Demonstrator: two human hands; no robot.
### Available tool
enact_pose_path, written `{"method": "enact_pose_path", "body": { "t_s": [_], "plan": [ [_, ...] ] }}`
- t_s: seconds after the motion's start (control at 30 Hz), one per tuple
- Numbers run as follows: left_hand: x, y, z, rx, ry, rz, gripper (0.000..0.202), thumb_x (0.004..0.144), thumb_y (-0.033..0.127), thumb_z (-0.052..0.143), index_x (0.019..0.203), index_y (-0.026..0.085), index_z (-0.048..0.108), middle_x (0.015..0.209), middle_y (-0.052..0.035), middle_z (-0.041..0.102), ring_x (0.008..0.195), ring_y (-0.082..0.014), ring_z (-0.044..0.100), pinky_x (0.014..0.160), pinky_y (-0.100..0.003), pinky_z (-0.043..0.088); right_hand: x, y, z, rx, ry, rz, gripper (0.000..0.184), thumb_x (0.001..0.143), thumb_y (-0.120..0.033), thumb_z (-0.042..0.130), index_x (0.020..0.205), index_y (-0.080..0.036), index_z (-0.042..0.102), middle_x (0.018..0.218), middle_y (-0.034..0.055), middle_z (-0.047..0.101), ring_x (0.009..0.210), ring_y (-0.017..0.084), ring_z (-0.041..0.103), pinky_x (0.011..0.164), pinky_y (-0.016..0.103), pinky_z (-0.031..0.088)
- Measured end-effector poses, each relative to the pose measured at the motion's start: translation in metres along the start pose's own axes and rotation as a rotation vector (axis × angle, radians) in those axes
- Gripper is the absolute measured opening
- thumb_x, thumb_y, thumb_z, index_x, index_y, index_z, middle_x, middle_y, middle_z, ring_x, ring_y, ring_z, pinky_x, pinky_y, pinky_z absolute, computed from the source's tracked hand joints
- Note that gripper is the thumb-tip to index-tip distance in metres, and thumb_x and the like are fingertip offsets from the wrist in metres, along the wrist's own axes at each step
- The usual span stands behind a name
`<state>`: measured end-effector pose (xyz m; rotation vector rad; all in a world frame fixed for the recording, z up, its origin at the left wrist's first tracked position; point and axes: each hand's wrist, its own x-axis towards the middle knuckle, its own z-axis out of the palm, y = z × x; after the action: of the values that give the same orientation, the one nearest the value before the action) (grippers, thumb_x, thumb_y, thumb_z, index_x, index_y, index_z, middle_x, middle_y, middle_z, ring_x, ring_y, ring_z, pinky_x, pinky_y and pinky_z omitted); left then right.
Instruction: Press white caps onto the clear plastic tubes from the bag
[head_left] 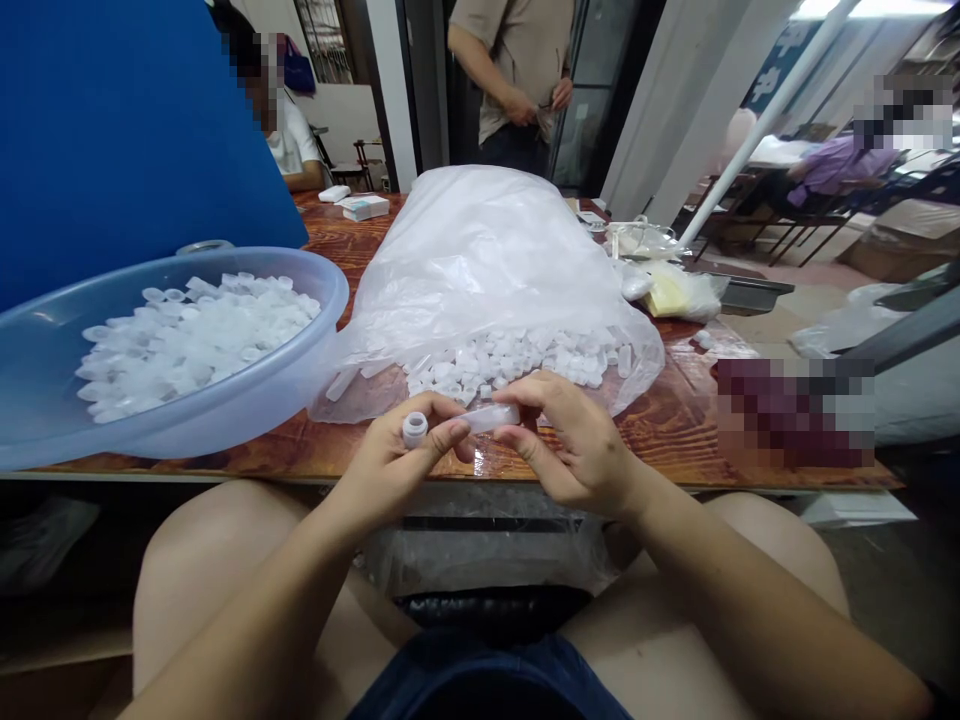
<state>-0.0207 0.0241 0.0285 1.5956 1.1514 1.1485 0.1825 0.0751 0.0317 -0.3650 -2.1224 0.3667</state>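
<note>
My left hand [397, 455] is closed round a small white plastic cap [414, 428], its open end facing up. My right hand [574, 440] pinches a short clear plastic tube [491, 417] lying sideways, its end close to the cap. Both hands hover just above the near edge of the wooden table [675, 420]. Right behind them a large clear plastic bag [487, 260] spills several small white plastic pieces [510, 360] at its mouth.
A pale blue basin [45, 400] full of white caps [195, 335] sits at the left, with a blue board behind it. Other people sit or stand at the far side. Small bags and a dark tray lie at the right. A plastic bag hangs under the table edge.
</note>
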Motion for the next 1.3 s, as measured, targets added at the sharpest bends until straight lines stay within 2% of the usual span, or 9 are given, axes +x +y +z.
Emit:
{"method": "enact_pose_path", "body": {
  "t_s": [0.23, 0.37, 0.5, 0.63, 0.7, 0.9, 1.1, 1.23, 1.3],
  "plan": [
    [-0.003, -0.004, 0.005, -0.198, 0.037, -0.12, 0.023, 0.077, 0.032, 0.075, 0.085, 0.016, 0.061, 0.077, 0.0003, 0.064, 0.065, -0.0079, 0.053, 0.059, -0.019, 0.039, -0.001, 0.0, 0.0, 0.061, 0.004, 0.008, 0.01, 0.095, -0.014, 0.047, 0.092, -0.016, 0.057, 0.079, 0.0053, 0.057, 0.077, 0.016, 0.055, 0.071, 0.031, 0.048],
    [-0.003, -0.005, 0.012, -0.457, 0.058, -0.23, 0.027, 0.079, 0.037, 0.073, 0.083, 0.018, 0.054, 0.059, 0.0048, 0.052, 0.048, -0.0041, 0.036, 0.046, -0.017, 0.024, -0.004, 0.002, 0.004, 0.085, 0.037, 0.102, 0.012, 0.096, -0.024, 0.048, 0.101, -0.016, 0.056, 0.083, 0.0052, 0.055, 0.074, 0.015, 0.053, 0.067, 0.03, 0.046],
    [-0.001, -0.002, 0.013, -0.627, -0.011, -0.336, 0.031, 0.078, 0.037, 0.073, 0.077, 0.018, 0.049, 0.059, 0.0049, 0.048, 0.045, -0.0029, 0.027, 0.042, -0.017, 0.017, -0.007, 0.011, 0.006, -0.108, -0.051, -0.015, 0.019, 0.096, -0.029, 0.047, 0.109, -0.016, 0.049, 0.085, 0.0064, 0.055, 0.075, 0.019, 0.053, 0.066, 0.033, 0.046],
    [-0.001, -0.002, 0.014, -0.706, -0.126, -0.432, 0.03, 0.082, 0.037, 0.068, 0.076, 0.017, 0.047, 0.061, 0.0039, 0.049, 0.045, -0.0021, 0.019, 0.041, -0.017, 0.012, -0.007, 0.015, 0.006, -0.23, -0.077, -0.107, 0.018, 0.098, -0.032, 0.04, 0.103, -0.017, 0.049, 0.08, 0.0067, 0.055, 0.072, 0.02, 0.052, 0.064, 0.033, 0.044],
    [-0.002, -0.003, 0.015, -0.718, -0.122, -0.429, 0.03, 0.082, 0.036, 0.069, 0.076, 0.017, 0.047, 0.061, 0.0045, 0.047, 0.046, -0.0023, 0.02, 0.042, -0.017, 0.014, -0.006, 0.012, 0.007, -0.242, -0.053, -0.108, 0.017, 0.098, -0.031, 0.04, 0.098, -0.017, 0.05, 0.077, 0.0057, 0.053, 0.069, 0.02, 0.05, 0.062, 0.032, 0.042],
    [-0.006, -0.007, 0.015, -0.457, 0.042, -0.199, 0.027, 0.084, 0.035, 0.068, 0.081, 0.018, 0.047, 0.056, 0.0075, 0.039, 0.05, -0.0049, 0.031, 0.048, -0.018, 0.023, -0.009, -0.006, 0.016, -0.07, -0.011, 0.191, 0.012, 0.097, -0.024, 0.043, 0.089, -0.019, 0.05, 0.073, 0.0004, 0.048, 0.065, 0.014, 0.047, 0.062, 0.027, 0.039],
    [-0.009, -0.016, 0.017, 0.173, 0.21, 0.187, 0.014, 0.087, 0.026, 0.063, 0.084, 0.019, 0.051, 0.072, 0.004, 0.053, 0.063, -0.0081, 0.047, 0.06, -0.021, 0.038, -0.011, -0.014, 0.022, 0.165, 0.018, 0.529, 0.02, 0.099, -0.032, 0.043, 0.086, -0.019, 0.051, 0.073, -0.0017, 0.048, 0.068, 0.012, 0.046, 0.064, 0.025, 0.036],
    [-0.009, -0.02, 0.02, 0.412, 0.252, 0.405, 0.011, 0.085, 0.019, 0.062, 0.086, 0.02, 0.051, 0.078, 0.0019, 0.059, 0.068, -0.0105, 0.054, 0.064, -0.022, 0.042, -0.009, -0.013, 0.022, 0.331, 0.037, 0.624, 0.024, 0.099, -0.035, 0.043, 0.082, -0.019, 0.05, 0.074, -0.0021, 0.049, 0.071, 0.011, 0.046, 0.066, 0.025, 0.036],
    [-0.009, -0.018, 0.023, 0.449, 0.27, 0.414, 0.011, 0.084, 0.019, 0.062, 0.084, 0.021, 0.052, 0.079, 0.0003, 0.061, 0.07, -0.0123, 0.056, 0.066, -0.024, 0.043, -0.01, -0.012, 0.024, 0.384, 0.058, 0.635, 0.025, 0.098, -0.037, 0.045, 0.082, -0.019, 0.05, 0.073, -0.0028, 0.047, 0.069, 0.01, 0.045, 0.065, 0.024, 0.036]
  ]
}}
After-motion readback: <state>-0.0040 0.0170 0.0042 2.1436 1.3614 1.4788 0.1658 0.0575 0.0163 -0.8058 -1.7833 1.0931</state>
